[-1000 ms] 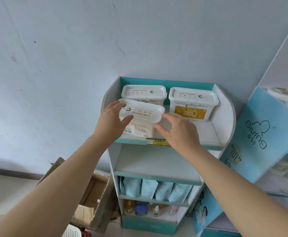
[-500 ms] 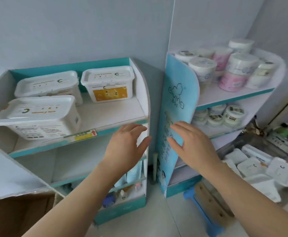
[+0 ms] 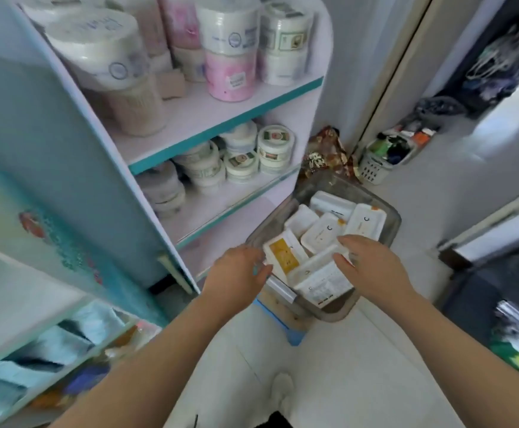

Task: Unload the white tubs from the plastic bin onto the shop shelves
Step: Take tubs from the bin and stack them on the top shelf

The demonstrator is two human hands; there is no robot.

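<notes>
A clear plastic bin (image 3: 390, 225) sits on a low blue stool on the floor, right of the shelf unit. Several white tubs lie jumbled inside it. One tub with a yellow label (image 3: 284, 256) lies on its side at the near left, and a tub with a printed label (image 3: 321, 284) lies at the near edge. My left hand (image 3: 236, 276) hovers at the bin's left rim with fingers apart, holding nothing. My right hand (image 3: 366, 261) reaches over the near tubs, fingers spread, touching or just above them.
The blue-edged shelf unit (image 3: 221, 125) on the left holds round tubs and rolls on two levels. A small white basket (image 3: 381, 159) and a patterned bag (image 3: 326, 152) sit on the floor behind the bin. Dark bags lie at the right. My shoe (image 3: 281, 393) shows below.
The view has swung down and right from the top shelf, where the tub was set down, to the bin on the floor. Both empty hands have dropped to the bin.
</notes>
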